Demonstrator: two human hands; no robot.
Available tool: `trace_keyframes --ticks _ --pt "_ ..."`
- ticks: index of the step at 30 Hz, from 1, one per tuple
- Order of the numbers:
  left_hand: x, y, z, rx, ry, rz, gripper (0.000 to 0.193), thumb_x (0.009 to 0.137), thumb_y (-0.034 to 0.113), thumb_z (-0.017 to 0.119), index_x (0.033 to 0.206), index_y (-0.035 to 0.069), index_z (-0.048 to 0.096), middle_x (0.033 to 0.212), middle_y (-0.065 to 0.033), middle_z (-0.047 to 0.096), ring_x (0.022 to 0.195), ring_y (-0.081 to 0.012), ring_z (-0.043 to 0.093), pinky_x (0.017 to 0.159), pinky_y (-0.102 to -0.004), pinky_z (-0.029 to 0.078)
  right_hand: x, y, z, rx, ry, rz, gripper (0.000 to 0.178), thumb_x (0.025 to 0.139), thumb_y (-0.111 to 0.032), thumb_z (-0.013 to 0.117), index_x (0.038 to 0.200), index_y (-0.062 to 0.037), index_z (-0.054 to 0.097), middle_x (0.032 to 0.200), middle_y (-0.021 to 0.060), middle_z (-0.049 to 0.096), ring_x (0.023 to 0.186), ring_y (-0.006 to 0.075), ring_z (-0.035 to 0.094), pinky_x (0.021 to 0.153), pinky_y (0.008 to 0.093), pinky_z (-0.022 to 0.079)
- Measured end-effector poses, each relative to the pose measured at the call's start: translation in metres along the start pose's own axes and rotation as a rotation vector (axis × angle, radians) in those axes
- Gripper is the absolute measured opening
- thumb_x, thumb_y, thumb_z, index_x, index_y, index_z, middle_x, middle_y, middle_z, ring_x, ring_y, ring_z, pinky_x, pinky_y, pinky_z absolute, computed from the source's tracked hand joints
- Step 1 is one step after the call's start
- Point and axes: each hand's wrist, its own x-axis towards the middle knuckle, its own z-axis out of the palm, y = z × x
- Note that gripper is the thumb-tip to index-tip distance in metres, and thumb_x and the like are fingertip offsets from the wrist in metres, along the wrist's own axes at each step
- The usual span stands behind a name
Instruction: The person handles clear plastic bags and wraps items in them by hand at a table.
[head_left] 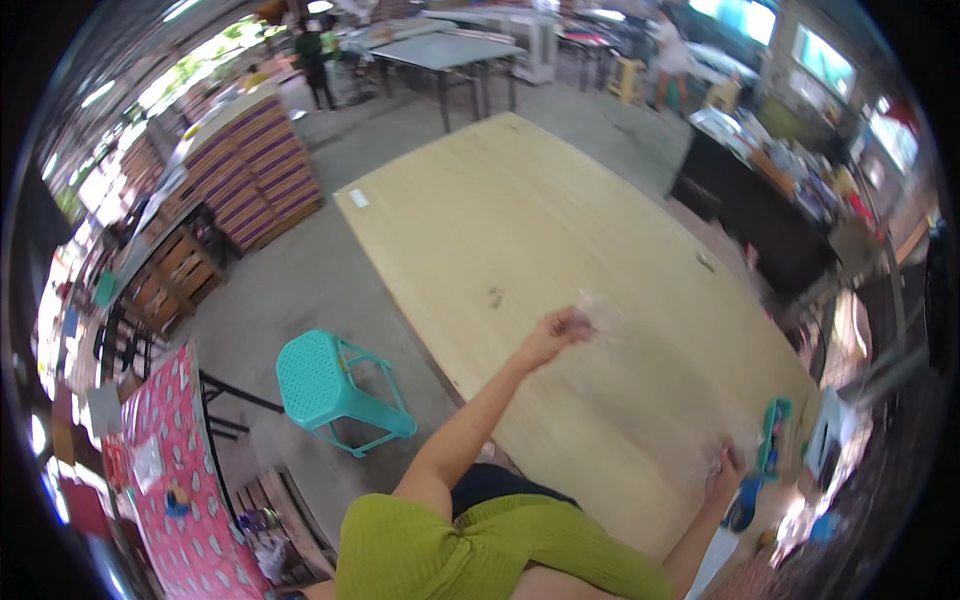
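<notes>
Head view, clear film held between the hands, over pale tabletop

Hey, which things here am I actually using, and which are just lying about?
In use, it appears:
clear plastic, in left hand and right hand
pale table underneath

Seemingly just lying about:
turquoise stool
pink tablecloth
grey-topped table beyond

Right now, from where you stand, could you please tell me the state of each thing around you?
Left hand: fingers closed on clear plastic film
Right hand: fingers closed on the film
Clear plastic film: held by both hands, full outline unclear
Pale wooden table: flat-topped, small bits lying on it
Turquoise stool: upright, unoccupied
Pink patterned cloth: spread out
Ceiling light: lit
</notes>
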Motion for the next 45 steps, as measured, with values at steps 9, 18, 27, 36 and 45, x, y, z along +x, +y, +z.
trace_keyframes --ticks 9,18,27,36,45 --pt "-0.017 -0.018 0.004 0.365 -0.166 -0.24 0.037 0.088 0.022 0.067 0.118 0.0 0.058 0.107 -0.0054 0.067 0.098 -0.0168 0.063 0.088 -0.0313 0.049 0.015 0.038 0.001 -0.411 -0.115 0.009 0.029 0.082 -0.017 0.073 0.104 0.0012 0.067 0.093 0.0045 0.065 0.087 0.0142 0.06 0.075 0.0248 0.046" --pt "-0.027 -0.082 -0.02 0.045 -0.2 -0.649 0.026 0.087 0.014 0.065 0.109 0.001 0.063 0.094 -0.0071 0.066 0.079 -0.0124 0.06 0.059 -0.025 0.046 0.039 0.006 -0.002 -0.5 -0.28 0.323 0.033 0.082 -0.023 0.072 0.107 -0.0021 0.07 0.091 0.0029 0.07 0.082 0.0116 0.061 0.074 0.0268 0.047" --pt "-0.035 -0.141 -0.028 0.067 -0.198 -0.826 0.028 0.086 0.011 0.065 0.111 0.002 0.059 0.09 -0.0033 0.063 0.08 -0.0136 0.06 0.065 -0.0278 0.049 0.024 0.079 -0.018 -0.916 0.709 -0.098 0.02 0.074 -0.022 0.067 0.088 -0.0105 0.074 0.077 0.0094 0.07 0.067 0.0221 0.066 0.065 0.0365 0.052" --pt "0.013 -0.107 -0.019 0.791 -0.317 -0.623 0.061 0.076 0.023 0.07 0.126 -0.004 0.048 0.115 -0.0171 0.059 0.103 -0.028 0.058 0.083 -0.0409 0.048 -0.265 0.083 0.017 -0.409 0.045 0.121 0.024 0.084 -0.017 0.066 0.101 -0.0003 0.068 0.077 0.0065 0.069 0.067 0.0113 0.064 0.06 0.0287 0.051" --pt "0.01 -0.101 0.002 1.43 0.05 0.009 0.09 0.076 0.039 0.076 0.139 -0.006 0.03 0.136 -0.0295 0.038 0.129 -0.0387 0.036 0.1 -0.053 0.037 -0.48 0.101 -0.021 -0.676 1.054 0.343 0.021 0.078 -0.012 0.062 0.097 -0.007 0.071 0.084 0.0108 0.07 0.076 0.0246 0.067 0.073 0.0348 0.053"
